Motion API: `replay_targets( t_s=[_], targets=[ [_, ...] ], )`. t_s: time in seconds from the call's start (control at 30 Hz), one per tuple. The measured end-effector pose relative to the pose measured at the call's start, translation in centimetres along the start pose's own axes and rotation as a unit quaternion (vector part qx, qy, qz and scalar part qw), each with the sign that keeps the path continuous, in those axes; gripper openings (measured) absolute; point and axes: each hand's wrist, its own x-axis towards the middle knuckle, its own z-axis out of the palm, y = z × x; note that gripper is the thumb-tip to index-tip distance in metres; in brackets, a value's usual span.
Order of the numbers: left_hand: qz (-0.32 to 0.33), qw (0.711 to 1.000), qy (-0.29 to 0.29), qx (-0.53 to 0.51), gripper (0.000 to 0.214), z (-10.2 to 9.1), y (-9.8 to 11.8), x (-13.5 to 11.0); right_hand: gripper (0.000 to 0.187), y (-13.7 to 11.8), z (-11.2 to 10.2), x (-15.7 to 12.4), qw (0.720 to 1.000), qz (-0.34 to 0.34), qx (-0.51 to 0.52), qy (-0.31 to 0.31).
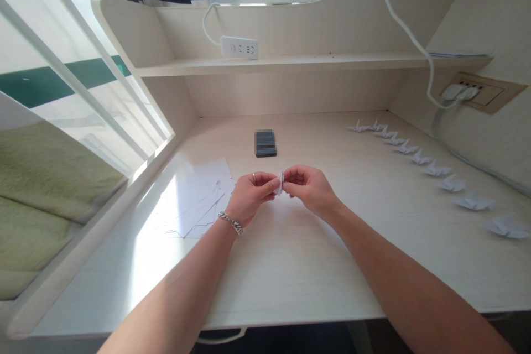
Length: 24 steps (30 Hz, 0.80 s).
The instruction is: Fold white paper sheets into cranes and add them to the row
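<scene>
A small piece of folded white paper [279, 183] is held between my two hands, just above the desk. My left hand [251, 194], with a ring and a chain bracelet, pinches its left side between thumb and fingers. From the other side, the thumb and fingertips of my right hand [310, 187] close on its right edge. Parts of the paper are hidden by my fingers. Left of my left hand lies a loose spread of white paper sheets [203, 193], partly in bright sunlight.
Several folded paper cranes [452, 183] stand in a row along the right side of the desk [315, 265]. Beyond my hands lies a dark rectangular object [265, 142], its surface blurred. A white power strip [239, 47] sits on the shelf [307, 63]; a cable [410, 36] runs to the wall socket [483, 92].
</scene>
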Motion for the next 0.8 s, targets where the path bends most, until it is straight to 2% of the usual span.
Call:
replay_targets(
  t_s=[0.2,0.4,0.47,0.6,0.8],
  targets=[
    [0.031,0.994,-0.004,0.102,0.026,0.0,0.2,0.0,0.013,-0.3,-0.7,-0.1,0.996,0.005,-0.079,-0.042],
    [0.011,0.989,-0.022,0.143,0.026,0.0,0.6,-0.2,0.001,-0.9,-1.0,-0.6,0.968,-0.066,-0.24,-0.04],
    [0.002,0.989,-0.029,0.146,0.028,0.0,0.7,-0.2,0.004,-1.0,-1.0,-0.7,0.958,-0.085,-0.272,-0.037],
    [0.007,0.988,-0.044,0.146,0.027,-0.1,0.6,-0.2,0.008,-1.0,-1.0,-0.9,0.952,-0.101,-0.286,-0.039],
    [0.014,0.989,-0.036,0.14,0.027,-0.2,0.2,-0.1,0.01,-0.9,-1.0,-0.9,0.941,-0.133,-0.308,-0.043]
  ],
)
